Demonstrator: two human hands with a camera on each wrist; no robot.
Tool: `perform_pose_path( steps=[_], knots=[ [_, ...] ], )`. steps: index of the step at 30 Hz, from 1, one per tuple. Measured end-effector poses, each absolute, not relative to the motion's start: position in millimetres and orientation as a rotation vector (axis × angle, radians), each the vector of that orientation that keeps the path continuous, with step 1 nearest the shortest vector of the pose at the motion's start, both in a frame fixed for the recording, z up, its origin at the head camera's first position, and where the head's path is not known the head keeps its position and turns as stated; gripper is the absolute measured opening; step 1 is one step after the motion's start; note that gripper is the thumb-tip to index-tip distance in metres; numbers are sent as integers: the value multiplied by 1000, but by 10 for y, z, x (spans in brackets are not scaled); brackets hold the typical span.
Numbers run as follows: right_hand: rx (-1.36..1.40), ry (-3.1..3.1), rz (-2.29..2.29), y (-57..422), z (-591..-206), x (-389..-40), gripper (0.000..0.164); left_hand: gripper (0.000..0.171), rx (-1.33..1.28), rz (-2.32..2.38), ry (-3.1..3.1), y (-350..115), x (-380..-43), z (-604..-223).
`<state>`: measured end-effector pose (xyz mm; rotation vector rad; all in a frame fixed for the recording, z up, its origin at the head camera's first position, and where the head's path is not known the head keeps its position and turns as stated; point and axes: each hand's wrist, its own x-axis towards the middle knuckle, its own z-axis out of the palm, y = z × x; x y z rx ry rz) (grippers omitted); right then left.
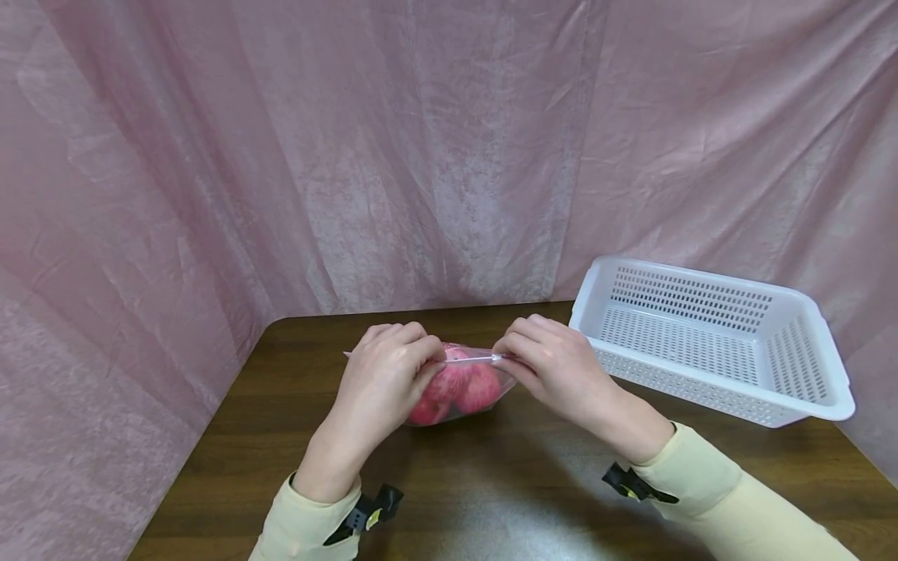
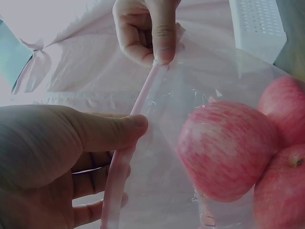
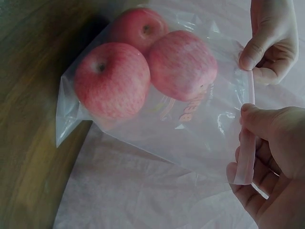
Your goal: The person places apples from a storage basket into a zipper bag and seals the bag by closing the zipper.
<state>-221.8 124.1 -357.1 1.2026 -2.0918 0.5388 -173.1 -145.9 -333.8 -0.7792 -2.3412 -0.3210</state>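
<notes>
A clear zip bag [image 3: 205, 148] holds three red-pink apples [image 3: 112, 81], and its mouth strip is stretched between my two hands. My left hand [image 1: 393, 366] pinches that strip between thumb and fingers at the left. Farther right along the same strip, my right hand [image 1: 554, 362] pinches it with thumb and fingertips. In the left wrist view, an apple [image 2: 226, 150] shows through the thin plastic near the left thumb. The right wrist view shows printed lettering on the bag, and the apples gathered toward its bottom. In the head view, the hands partly cover the bag.
A white perforated basket [image 1: 708, 389] stands at the right on the brown wooden table [image 1: 281, 436]. Pink curtains [image 1: 421, 156] hang behind the table and along its left side. Black straps [image 1: 361, 514] sit at both sleeve cuffs.
</notes>
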Motion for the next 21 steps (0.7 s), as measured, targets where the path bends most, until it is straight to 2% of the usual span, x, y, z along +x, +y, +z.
perform_pose_path(
  steps=[21],
  knots=[
    [1193, -2095, 571, 1346, -3604, -2248, 16, 20, -777, -316, -2351, -1473, -1731, -3344]
  ],
)
